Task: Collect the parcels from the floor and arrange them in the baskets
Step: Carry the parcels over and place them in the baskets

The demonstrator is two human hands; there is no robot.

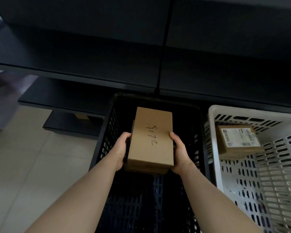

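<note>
Left hand point(120, 150), right hand point(179, 152) grip boxes point(151, 137) over black basket point(107, 132); white basket point(275, 174) holds parcel point(237, 138).

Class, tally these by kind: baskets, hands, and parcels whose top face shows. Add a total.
Baskets: 2 (black basket, white basket)
Hands: 2 (left hand, right hand)
Parcels with top face showing: 2 (handwritten parcel, labelled parcel)
Total: 6
Cardboard edges under both parcels are left uncounted.
</note>
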